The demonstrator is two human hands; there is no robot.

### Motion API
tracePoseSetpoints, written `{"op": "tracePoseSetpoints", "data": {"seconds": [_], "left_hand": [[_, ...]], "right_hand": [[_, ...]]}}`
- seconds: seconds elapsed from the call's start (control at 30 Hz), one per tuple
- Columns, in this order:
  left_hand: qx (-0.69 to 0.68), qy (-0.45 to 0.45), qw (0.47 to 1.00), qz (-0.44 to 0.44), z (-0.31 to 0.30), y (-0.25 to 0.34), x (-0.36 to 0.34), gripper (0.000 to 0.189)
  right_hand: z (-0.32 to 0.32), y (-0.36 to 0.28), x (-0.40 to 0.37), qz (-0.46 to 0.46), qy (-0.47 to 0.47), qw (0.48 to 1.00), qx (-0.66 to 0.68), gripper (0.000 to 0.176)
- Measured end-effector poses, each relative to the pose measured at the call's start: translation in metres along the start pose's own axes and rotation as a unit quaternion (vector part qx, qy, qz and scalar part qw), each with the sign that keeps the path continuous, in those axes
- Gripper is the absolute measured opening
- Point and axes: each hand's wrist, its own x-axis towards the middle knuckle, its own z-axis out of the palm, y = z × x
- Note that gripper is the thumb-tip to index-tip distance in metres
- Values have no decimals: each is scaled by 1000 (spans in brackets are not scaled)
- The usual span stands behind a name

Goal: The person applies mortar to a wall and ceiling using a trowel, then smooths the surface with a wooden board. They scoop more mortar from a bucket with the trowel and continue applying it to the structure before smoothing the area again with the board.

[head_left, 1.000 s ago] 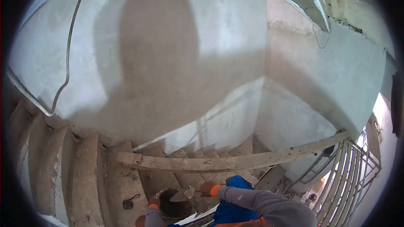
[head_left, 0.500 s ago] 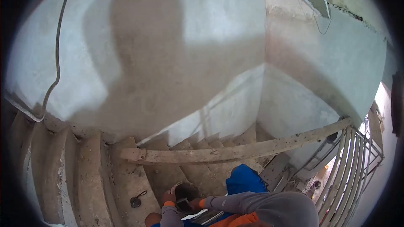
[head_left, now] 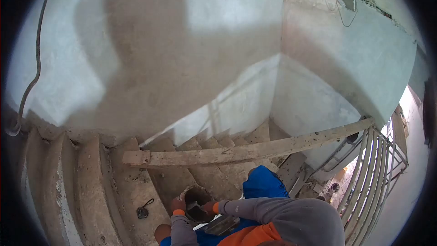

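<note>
A round, dirty bucket (head_left: 207, 193) stands between my legs, tilted so I can see inside. The fingers of my left hand (head_left: 178, 205) are closed on its left rim. Inside the opening is the grey blade of a trowel (head_left: 193, 205), whose handle is hidden in my closed right hand (head_left: 210, 208). Below the bucket, across my lap, lies a flat grey board-like tool (head_left: 222, 224). What the bucket holds is too dark to make out.
A long wooden beam (head_left: 246, 151) spans the concrete stairs (head_left: 93, 173). On a step to the left lies a small dark round object with a strap (head_left: 143, 212). A metal railing (head_left: 368, 177) stands right; a hose (head_left: 37, 59) hangs against the plastered wall (head_left: 218, 59).
The trowel blade has moved up and left inside the bucket with my right hand. More of the flat tool on my lap shows. The view has shifted slightly.
</note>
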Motion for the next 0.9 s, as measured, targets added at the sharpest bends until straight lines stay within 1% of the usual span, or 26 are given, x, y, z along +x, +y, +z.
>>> {"op": "tracePoseSetpoints", "data": {"seconds": [0.03, 0.07, 0.1, 0.17, 0.23, 0.27, 0.33, 0.37, 0.43, 0.47, 0.57, 0.63, 0.67, 0.77, 0.87, 0.9], "left_hand": [[0, 0, 1000, -9, -7, 5, -4, 60], [-5, 5, 1000, -18, -10, 3, -5, 60], [-11, 7, 1000, -25, -10, -2, -4, 60], [-30, 4, 999, -35, -7, 2, -3, 60], [-47, -5, 998, -44, -13, 5, -5, 60], [-21, -7, 999, -49, -10, 3, -1, 60], [31, -10, 997, -63, -2, -2, 2, 60], [29, -12, 998, -48, 0, -2, 3, 59], [28, -15, 999, -17, -5, 2, -1, 58], [20, -21, 999, -16, -8, 6, -2, 58], [-2, -40, 999, -24, -13, 7, -7, 57], [-19, -49, 998, -35, -16, 15, -11, 56], [-25, -43, 998, -31, -20, 16, -11, 56], [-36, -17, 999, -24, -22, 19, -13, 56], [-29, 22, 999, -32, -25, 16, -13, 57], [-32, 34, 998, -36, -31, 20, -19, 57]], "right_hand": [[37, 17, 12, -33, 21, 999, -23, 28], [58, 25, 19, -64, 42, 996, -47, 30], [56, 23, 18, -61, 0, 994, -91, 30], [30, 24, 7, -50, -83, 979, -180, 30], [0, 21, -14, 24, -5, 995, -100, 26], [-10, 20, -21, 59, 33, 996, -62, 24], [5, 30, -9, 144, 105, 984, -32, 19], [17, 38, -2, 186, 139, 972, -18, 18], [31, 38, -1, 143, 122, 980, -66, 17], [36, 39, 1, 120, 115, 982, -91, 17], [43, 27, 1, 97, 101, 988, -69, 16], [34, 21, -11, 66, 109, 990, -68, 16], [25, 21, -15, 51, 114, 990, -71, 17], [50, 37, 7, 26, 81, 993, -87, 21], [29, 22, -9, 42, 101, 994, -20, 25], [25, 20, -15, 37, 111, 993, 22, 26]]}}
